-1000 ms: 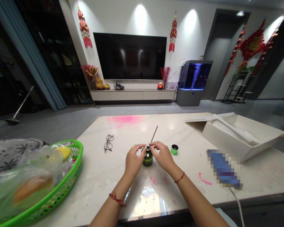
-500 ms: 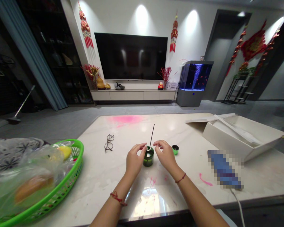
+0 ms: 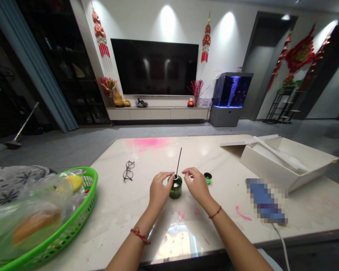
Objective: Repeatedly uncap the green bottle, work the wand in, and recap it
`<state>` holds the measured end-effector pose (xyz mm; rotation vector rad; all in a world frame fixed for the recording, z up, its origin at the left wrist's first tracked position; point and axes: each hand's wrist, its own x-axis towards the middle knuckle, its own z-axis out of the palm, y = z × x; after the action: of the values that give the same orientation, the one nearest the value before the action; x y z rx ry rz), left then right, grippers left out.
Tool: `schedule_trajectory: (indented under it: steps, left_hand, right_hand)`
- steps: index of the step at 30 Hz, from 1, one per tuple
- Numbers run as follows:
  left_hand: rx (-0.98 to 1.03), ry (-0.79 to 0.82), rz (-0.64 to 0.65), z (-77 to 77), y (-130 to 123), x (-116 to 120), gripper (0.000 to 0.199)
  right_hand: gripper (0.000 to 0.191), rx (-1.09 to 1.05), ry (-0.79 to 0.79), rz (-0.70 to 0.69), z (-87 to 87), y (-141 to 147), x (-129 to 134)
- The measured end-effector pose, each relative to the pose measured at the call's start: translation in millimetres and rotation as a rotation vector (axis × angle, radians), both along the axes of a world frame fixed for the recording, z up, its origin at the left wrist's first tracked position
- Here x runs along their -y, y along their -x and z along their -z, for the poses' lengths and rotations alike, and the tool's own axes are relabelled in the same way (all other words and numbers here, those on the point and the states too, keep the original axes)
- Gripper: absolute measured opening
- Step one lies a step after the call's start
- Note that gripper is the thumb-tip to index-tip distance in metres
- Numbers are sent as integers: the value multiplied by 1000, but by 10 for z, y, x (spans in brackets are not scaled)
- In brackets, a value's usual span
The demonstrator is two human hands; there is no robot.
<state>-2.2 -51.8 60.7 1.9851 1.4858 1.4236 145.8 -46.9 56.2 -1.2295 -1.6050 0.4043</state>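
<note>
A dark green glass bottle (image 3: 175, 190) stands upright on the white marble-look table (image 3: 147, 241). One thin black stick (image 3: 179, 160) rises from its mouth, leaning slightly right. My left hand (image 3: 159, 190) is at the bottle's left side, fingers stretched out, thumb and fingertips close to the neck; whether they touch it I cannot tell. To the right of the bottle hovers my right hand (image 3: 197, 185), fingers loosely bent and apart, nothing seen in them. Just beyond it sits a small green cap (image 3: 208, 178) with a dark inside.
Eyeglasses (image 3: 128, 171) lie left of the bottle. A green plastic basket (image 3: 93, 188) with bagged food fills the left side. An open white box (image 3: 288, 177) and a blurred-out blue object (image 3: 267, 203) with a white cable (image 3: 283, 244) are on the right.
The view has shifted slightly, so things appear a little further left. Both hands stay beside the bottle in nearly the same pose.
</note>
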Motion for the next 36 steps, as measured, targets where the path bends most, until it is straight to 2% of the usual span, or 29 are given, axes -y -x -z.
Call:
schedule_trajectory:
  steps: [5,20,27,30,33,36]
  left_hand:
    - [33,23,42,34,9,-22,20]
    - [62,153,-8,52,50,-35,26]
    - [129,193,-10,34,108,-35,26]
    - [148,235,-11,48,146,-53,25]
    - [153,318,-2,103,183,-85,25]
    - [204,396,109,158,211,-101,28]
  right_hand:
    - [21,4,6,9,22,-5,-14]
    - [21,8,24,20,49,-31,-25]
    - [20,14,91,1,66,-44,-45]
    - [28,45,194,-49,117,-46,-25]
    - [46,70,272,-179,191,-26,13]
    - [55,54,289,-263,271,20,31]
